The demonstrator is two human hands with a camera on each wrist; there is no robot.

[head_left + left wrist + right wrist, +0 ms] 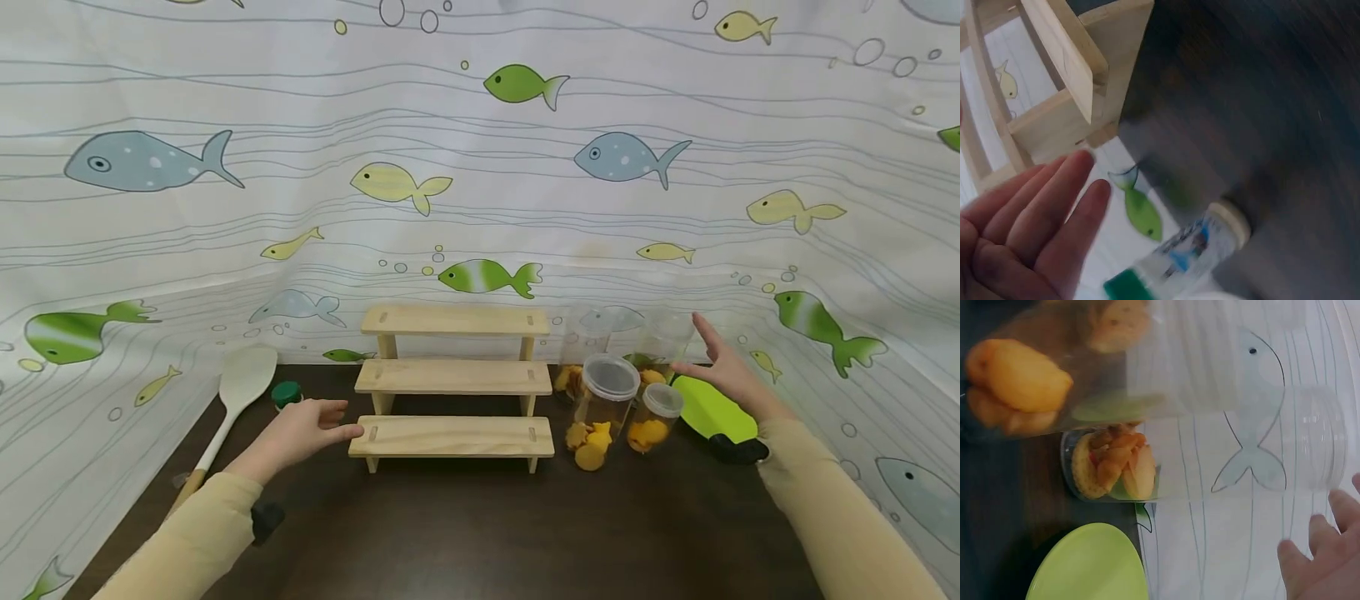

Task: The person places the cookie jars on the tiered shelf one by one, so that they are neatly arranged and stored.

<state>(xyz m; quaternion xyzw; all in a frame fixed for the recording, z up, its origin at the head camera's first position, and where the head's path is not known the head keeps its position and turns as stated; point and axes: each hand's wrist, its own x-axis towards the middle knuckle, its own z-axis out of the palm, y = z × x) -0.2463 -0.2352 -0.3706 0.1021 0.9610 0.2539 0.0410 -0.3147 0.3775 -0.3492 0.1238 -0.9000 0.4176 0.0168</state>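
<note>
My left hand (303,435) hovers with fingers extended at the left end of a three-step wooden shelf (453,437). Beside it stands a white bottle with a green cap (287,393), whose printed label (1191,250) shows in the left wrist view. My right hand (726,373) is spread, its fingers near the top of a tall clear jar (667,333) at the back right. In the right wrist view its fingertips (1294,556) appear close to that jar's lid end, apparently apart from it. Orange and tan pieces (1113,464) lie in the jar's bottom. Neither hand holds anything.
More clear jars stand right of the shelf: a large lidded jar (609,396), a small jar (662,408) and another tall jar (581,342). A lime-green oval dish (716,412) sits behind the right wrist. A white paddle with wooden handle (243,383) leans left. Fish-print cloth (480,217) surrounds the dark table (465,533).
</note>
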